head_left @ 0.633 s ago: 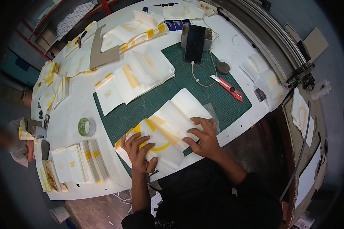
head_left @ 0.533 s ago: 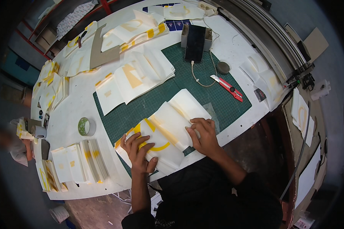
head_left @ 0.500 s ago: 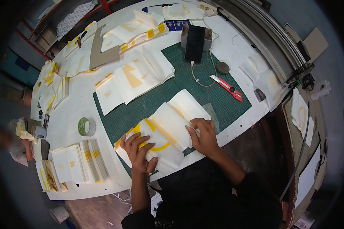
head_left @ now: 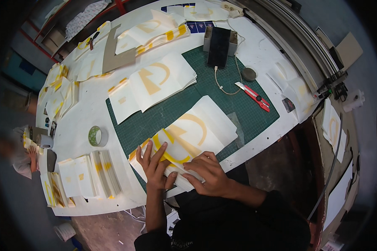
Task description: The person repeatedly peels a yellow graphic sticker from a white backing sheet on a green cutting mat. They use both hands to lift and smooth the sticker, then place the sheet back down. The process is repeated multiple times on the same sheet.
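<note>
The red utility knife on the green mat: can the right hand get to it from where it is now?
Probably yes. The red utility knife lies in the open on the green cutting mat, up and right of the right hand; only flat sheet and bare mat lie between.

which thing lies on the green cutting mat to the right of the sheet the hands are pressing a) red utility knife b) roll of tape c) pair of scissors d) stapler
A: the red utility knife lies on the green cutting mat, right of the white sheet with the yellow shape that the left hand and right hand press flat; the roll of tape sits off the mat to the left.
</note>
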`<state>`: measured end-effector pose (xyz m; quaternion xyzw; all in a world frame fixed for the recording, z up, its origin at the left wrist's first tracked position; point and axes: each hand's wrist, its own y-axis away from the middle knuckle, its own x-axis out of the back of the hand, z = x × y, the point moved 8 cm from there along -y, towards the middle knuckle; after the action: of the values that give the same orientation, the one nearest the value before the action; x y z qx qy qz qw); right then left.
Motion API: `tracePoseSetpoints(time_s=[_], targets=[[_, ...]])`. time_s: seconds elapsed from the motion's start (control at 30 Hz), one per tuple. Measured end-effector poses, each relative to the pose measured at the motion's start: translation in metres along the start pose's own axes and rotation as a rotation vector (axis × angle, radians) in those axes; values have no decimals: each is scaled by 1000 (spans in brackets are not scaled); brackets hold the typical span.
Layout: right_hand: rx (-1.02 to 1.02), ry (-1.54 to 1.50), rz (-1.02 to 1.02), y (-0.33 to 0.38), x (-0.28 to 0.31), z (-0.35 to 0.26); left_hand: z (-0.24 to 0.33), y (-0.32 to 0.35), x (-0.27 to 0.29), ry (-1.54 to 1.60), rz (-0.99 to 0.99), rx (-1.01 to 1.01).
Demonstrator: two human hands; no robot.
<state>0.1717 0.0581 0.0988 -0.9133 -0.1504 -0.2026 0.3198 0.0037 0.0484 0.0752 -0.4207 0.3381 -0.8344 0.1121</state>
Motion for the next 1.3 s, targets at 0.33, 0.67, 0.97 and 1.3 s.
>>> tracePoseSetpoints(time_s=[0.33, 0.67, 0.97, 1.3], targets=[[-287, 487, 110, 3, 67, 96, -7, 11, -2, 65, 44, -4], [-456, 410, 29, 11, 24, 102, -13, 9, 2, 78, 60, 63], [-102, -26, 84, -10, 3, 15, -14, 4, 0, 103, 68, 87], [-204, -301, 10, 10, -14, 20, -13, 8, -4, 56, 38, 57]])
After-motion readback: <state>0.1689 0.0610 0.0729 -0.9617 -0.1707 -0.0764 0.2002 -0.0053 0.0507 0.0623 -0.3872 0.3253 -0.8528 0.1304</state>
